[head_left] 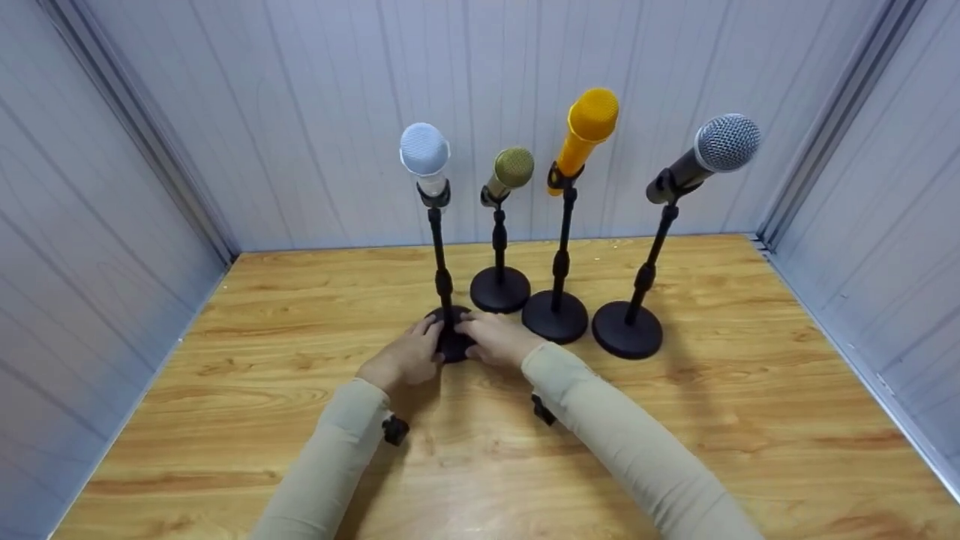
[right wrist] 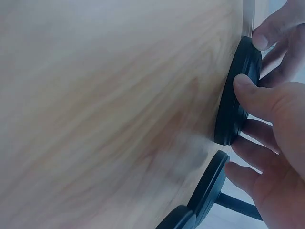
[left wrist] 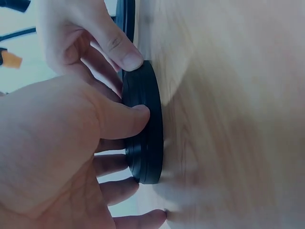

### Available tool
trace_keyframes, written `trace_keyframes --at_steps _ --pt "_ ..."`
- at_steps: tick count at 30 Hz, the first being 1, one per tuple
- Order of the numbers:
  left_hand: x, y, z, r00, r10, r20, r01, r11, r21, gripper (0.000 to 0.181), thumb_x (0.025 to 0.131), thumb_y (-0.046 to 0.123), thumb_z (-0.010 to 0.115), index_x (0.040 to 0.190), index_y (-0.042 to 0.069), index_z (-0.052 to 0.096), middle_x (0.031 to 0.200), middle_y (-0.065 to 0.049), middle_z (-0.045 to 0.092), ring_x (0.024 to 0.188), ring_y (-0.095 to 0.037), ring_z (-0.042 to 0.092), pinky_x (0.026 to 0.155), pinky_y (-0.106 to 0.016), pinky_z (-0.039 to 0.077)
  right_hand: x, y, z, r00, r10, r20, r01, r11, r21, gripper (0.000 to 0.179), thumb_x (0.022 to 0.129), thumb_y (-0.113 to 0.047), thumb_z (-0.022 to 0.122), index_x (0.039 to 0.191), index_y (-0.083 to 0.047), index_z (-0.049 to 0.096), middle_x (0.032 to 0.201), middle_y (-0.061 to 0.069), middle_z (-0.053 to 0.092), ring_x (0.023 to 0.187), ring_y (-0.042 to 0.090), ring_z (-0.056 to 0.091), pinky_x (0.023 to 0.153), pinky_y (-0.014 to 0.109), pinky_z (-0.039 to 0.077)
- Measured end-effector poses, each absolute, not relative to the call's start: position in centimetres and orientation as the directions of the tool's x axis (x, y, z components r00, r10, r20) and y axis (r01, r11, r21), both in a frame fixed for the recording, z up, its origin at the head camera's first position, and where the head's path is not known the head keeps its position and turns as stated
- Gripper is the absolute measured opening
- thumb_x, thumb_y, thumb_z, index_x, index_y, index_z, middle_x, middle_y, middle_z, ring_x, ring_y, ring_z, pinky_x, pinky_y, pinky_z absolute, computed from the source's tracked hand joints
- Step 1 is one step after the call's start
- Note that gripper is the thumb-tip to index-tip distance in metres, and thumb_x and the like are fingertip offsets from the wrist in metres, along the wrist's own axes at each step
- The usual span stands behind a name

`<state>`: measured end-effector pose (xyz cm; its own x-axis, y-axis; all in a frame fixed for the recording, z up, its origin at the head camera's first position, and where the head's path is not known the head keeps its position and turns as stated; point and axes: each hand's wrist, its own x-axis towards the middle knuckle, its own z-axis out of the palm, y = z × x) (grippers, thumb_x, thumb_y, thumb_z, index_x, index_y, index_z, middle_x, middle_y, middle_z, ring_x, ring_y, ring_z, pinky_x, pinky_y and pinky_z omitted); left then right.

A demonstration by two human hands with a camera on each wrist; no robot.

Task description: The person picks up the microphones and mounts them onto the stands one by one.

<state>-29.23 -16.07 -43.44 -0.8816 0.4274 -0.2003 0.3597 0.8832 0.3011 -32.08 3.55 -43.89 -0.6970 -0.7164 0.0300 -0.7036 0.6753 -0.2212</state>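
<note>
A white microphone (head_left: 425,150) is clipped at the top of a black desktop stand (head_left: 443,281) with a round base. At the left side of that base is my left hand (head_left: 409,357), and at its right side is my right hand (head_left: 499,337). Seen from the left wrist, both thumbs press on the rim of the base (left wrist: 153,143) while fingers reach over its other face. The right wrist view shows the same pinch on the base (right wrist: 233,102), with its underside close to the tabletop.
Right of the white one stand three more microphones on black stands: a small gold one (head_left: 514,167), a yellow one (head_left: 592,116) and a silver-headed dark one (head_left: 726,142). Pale panel walls (head_left: 315,112) enclose the wooden table (head_left: 262,337) at the back and sides.
</note>
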Motion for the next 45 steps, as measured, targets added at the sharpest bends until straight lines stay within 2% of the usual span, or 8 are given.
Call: trace_keyframes --at_steps 6,13,19,25,31,38,41,45 --pt "-30.4 -16.6 -43.5 -0.897 0.400 -0.188 0.333 0.892 0.305 0.063 0.103 0.013 0.047 0.156 -0.008 0.022 0.164 -0.028 0.015 0.151 -0.043 0.015 0.120 -0.050 0.023 -32.7 1.9 -43.8 -0.760 -0.649 0.017 -0.646 0.754 -0.121 0.046 0.099 -0.017 0.069 0.144 -0.012 0.059 0.151 0.015 0.049 0.130 0.035 0.055 0.103 0.044 0.049" --pt "-31.6 -17.2 -43.5 -0.920 0.344 -0.185 0.280 0.911 0.302 0.063 0.104 0.014 0.042 0.159 -0.005 0.017 0.166 -0.025 0.011 0.152 -0.041 0.011 0.121 -0.050 0.020 -33.4 0.2 -43.7 -0.804 -0.591 0.059 -0.592 0.806 0.010 0.039 0.100 -0.020 0.067 0.139 -0.019 0.064 0.141 0.012 0.055 0.116 0.032 0.063 0.089 0.042 0.057" --pt "-32.6 -17.9 -43.4 -0.923 0.339 -0.182 0.263 0.901 0.345 0.064 0.102 0.011 0.041 0.158 -0.007 0.018 0.165 -0.027 0.011 0.152 -0.044 0.009 0.121 -0.052 0.017 -34.0 -1.2 -43.7 -0.838 -0.542 0.053 -0.541 0.840 0.039 0.036 0.103 -0.022 0.063 0.139 -0.018 0.064 0.141 0.010 0.056 0.117 0.030 0.063 0.090 0.040 0.056" --pt "-33.4 -18.1 -43.0 -0.928 0.332 -0.171 0.259 0.902 0.345 0.064 0.101 0.011 0.041 0.158 -0.007 0.017 0.165 -0.027 0.011 0.152 -0.042 0.009 0.121 -0.052 0.018 -34.5 -1.9 -43.7 -0.853 -0.520 0.054 -0.514 0.853 0.091 0.039 0.105 -0.011 0.056 0.143 -0.018 0.060 0.144 0.009 0.054 0.114 0.030 0.064 0.090 0.039 0.056" --pt "-33.4 -18.5 -43.5 -0.928 0.327 -0.180 0.247 0.900 0.360 0.062 0.106 0.016 0.041 0.160 -0.002 0.016 0.167 -0.023 0.009 0.153 -0.041 0.007 0.118 -0.062 0.015 -34.9 -1.5 -44.2 -0.847 -0.529 0.049 -0.528 0.848 0.042 0.043 0.105 -0.026 0.059 0.147 -0.020 0.056 0.148 0.008 0.051 0.118 0.031 0.062 0.091 0.039 0.056" --pt "-33.3 -18.7 -43.9 -0.929 0.317 -0.190 0.234 0.902 0.363 0.062 0.107 0.019 0.041 0.161 0.000 0.016 0.167 -0.021 0.008 0.153 -0.040 0.007 0.117 -0.065 0.013 -34.9 -1.1 -44.7 -0.834 -0.550 0.049 -0.550 0.835 0.004 0.046 0.105 -0.026 0.059 0.150 -0.021 0.052 0.150 0.008 0.048 0.125 0.029 0.058 0.096 0.038 0.053" --pt "-33.3 -18.6 -43.9 -0.934 0.312 -0.177 0.238 0.908 0.346 0.062 0.106 0.020 0.041 0.160 0.000 0.018 0.167 -0.021 0.010 0.153 -0.040 0.009 0.117 -0.065 0.014 -35.0 -0.5 -44.8 -0.816 -0.575 0.065 -0.578 0.815 -0.045 0.047 0.106 -0.023 0.058 0.152 -0.020 0.050 0.153 0.009 0.046 0.132 0.030 0.053 0.103 0.040 0.048" --pt "-33.2 -18.5 -44.0 -0.934 0.315 -0.172 0.252 0.917 0.310 0.063 0.106 0.022 0.042 0.160 0.000 0.019 0.167 -0.020 0.012 0.152 -0.040 0.012 0.118 -0.063 0.016 -35.1 1.1 -45.2 -0.774 -0.631 0.059 -0.633 0.766 -0.113 0.050 0.106 -0.023 0.057 0.154 -0.018 0.045 0.159 0.010 0.039 0.143 0.032 0.040 0.114 0.047 0.036"
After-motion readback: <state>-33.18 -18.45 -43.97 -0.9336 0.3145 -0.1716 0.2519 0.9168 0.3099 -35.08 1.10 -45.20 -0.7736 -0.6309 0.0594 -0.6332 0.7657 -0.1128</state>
